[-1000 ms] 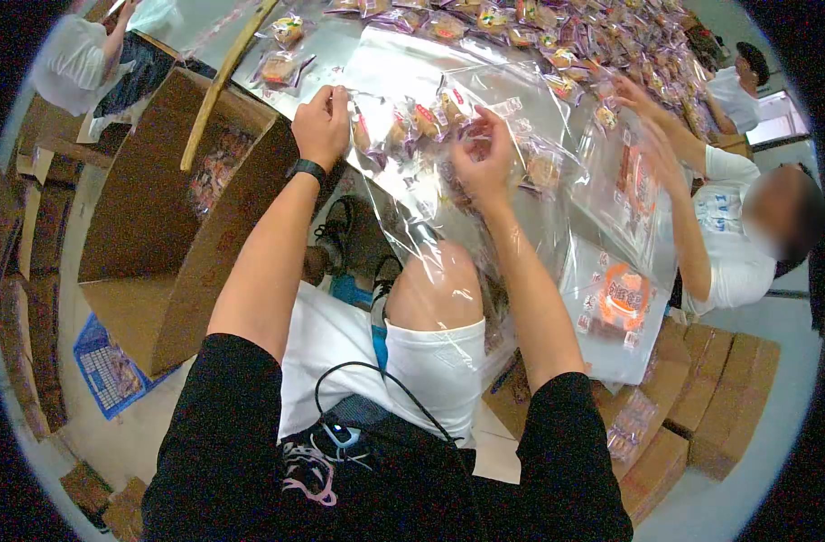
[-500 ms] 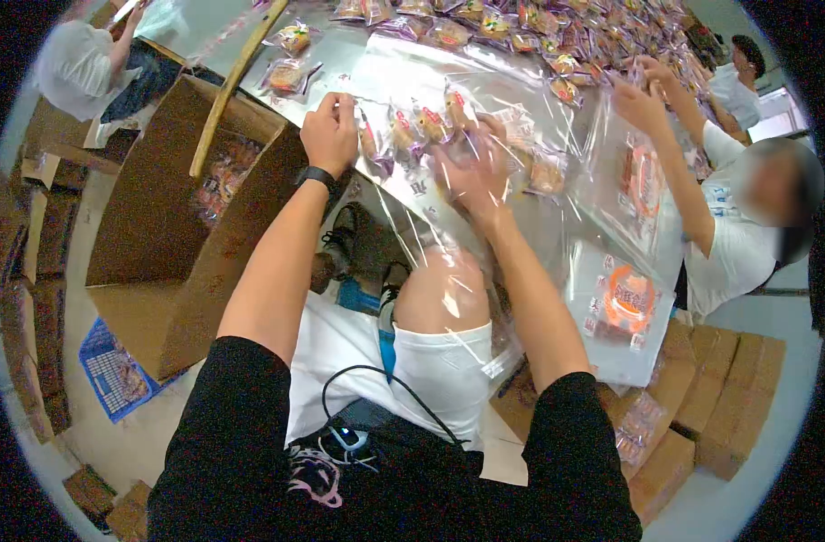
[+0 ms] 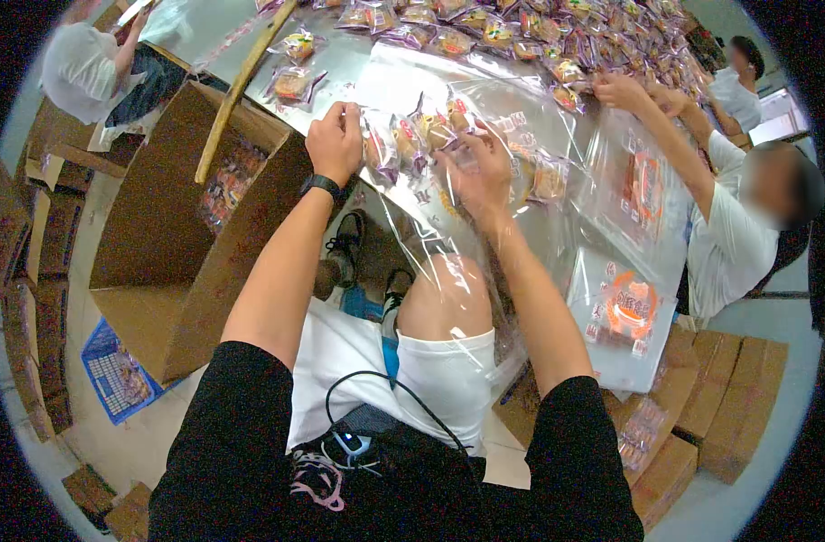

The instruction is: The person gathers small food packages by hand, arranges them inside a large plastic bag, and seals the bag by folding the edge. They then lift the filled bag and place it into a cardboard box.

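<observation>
A row of individually wrapped pastries (image 3: pixel 409 140) stands on edge on the table between my hands, with clear film around it. My left hand (image 3: pixel 335 140), a black band on its wrist, has its fingers closed on the edge of the clear plastic bag (image 3: pixel 421 226) at the row's left end. Over my right forearm drapes more of this shiny film. My right hand (image 3: pixel 480 176) is bent at the row's right end, thumb and fingers closed on a wrapped pastry (image 3: pixel 460 116). Another wrapped pastry (image 3: pixel 549 179) lies to its right, beneath film.
Many wrapped pastries (image 3: pixel 530 32) are heaped across the far table. A wooden stick (image 3: pixel 241 86) lies over an open carton (image 3: pixel 150 235) at left; a blue basket (image 3: pixel 114 379) sits below. Printed bags (image 3: pixel 624 307) lie right, near a person (image 3: pixel 737 235) reaching over the table. Cartons (image 3: pixel 737 397) stand below.
My right hand has shifted slightly and its fingers have drawn in on the row's right end. The left hand stays nearly in place. The co-worker's hands have moved left over the pastries.
</observation>
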Motion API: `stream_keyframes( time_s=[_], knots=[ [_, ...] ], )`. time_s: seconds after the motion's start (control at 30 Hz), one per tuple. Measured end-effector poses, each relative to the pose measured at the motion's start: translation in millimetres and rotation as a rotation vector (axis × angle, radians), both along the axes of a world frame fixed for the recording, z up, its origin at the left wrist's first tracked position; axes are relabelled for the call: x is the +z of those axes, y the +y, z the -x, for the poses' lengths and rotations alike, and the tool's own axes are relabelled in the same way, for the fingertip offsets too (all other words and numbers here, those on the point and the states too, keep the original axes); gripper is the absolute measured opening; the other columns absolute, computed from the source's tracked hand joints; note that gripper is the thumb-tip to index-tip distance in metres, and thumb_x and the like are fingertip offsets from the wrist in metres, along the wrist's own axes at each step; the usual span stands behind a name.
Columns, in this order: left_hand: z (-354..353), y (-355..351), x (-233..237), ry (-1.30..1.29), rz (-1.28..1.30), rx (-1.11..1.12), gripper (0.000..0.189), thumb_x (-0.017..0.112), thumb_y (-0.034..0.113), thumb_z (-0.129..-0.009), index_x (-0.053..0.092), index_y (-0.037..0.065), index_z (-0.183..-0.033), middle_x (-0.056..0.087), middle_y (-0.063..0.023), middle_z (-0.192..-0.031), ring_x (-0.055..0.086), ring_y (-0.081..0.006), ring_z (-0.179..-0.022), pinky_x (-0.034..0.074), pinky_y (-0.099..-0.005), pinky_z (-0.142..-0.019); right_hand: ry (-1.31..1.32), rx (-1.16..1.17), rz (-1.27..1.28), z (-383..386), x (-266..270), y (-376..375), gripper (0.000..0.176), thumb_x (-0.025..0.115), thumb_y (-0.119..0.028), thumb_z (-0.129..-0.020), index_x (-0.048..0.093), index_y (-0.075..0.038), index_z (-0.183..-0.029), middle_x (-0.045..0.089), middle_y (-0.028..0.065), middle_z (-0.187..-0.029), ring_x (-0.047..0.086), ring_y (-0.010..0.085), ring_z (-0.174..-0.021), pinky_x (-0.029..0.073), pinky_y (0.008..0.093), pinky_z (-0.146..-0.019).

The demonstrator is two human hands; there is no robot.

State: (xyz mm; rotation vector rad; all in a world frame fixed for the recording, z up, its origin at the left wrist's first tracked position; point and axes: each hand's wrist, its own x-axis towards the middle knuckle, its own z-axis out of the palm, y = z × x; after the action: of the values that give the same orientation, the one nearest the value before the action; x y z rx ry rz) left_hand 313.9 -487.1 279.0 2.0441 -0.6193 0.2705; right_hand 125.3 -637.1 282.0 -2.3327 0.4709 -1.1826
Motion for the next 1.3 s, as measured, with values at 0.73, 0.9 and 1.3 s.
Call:
stream_keyframes(
  time_s=[0.73,0.9,1.3],
  knots=[
    [-2,-2,-5,0.001,0.08,-0.025,0.032,0.058,0.032,-0.098,0.07,0.006,-0.086,0.064,-0.0177,-0.064,0.063,-0.0384,-0.06,0.047,-0.0474,-0.059,0.055,0.08,0.146,1,-12,-5,0.057,0.086,-0.032,-0.069,0.065,-0.01,-0.118,0.05,0.0248,-0.143,0.05,0.0453,-0.131,0.042,0.0538,-0.107],
    [-2,-2,-5,-0.023,0.053,-0.012,0.031,0.058,0.032,-0.098,0.071,0.006,-0.086,0.064,-0.0179,-0.064,0.063,-0.0386,-0.06,0.047,-0.0476,-0.059,0.142,0.071,0.057,4,4,9,0.088,0.089,-0.042,-0.064,0.051,-0.011,-0.137,0.044,0.0265,-0.148,0.044,0.0481,-0.134,0.038,0.0564,-0.11],
    [0,-2,-4,-0.084,0.083,-0.02,0.03,0.06,0.031,-0.096,0.07,0.006,-0.082,0.064,-0.0166,-0.064,0.061,-0.0399,-0.06,0.046,-0.0482,-0.058,0.257,-0.04,0.177,0,-4,5,0.1,0.083,-0.044,-0.075,0.032,-0.011,-0.154,0.035,0.0317,-0.152,0.043,0.0479,-0.135,0.037,0.0583,-0.109]
  ],
)
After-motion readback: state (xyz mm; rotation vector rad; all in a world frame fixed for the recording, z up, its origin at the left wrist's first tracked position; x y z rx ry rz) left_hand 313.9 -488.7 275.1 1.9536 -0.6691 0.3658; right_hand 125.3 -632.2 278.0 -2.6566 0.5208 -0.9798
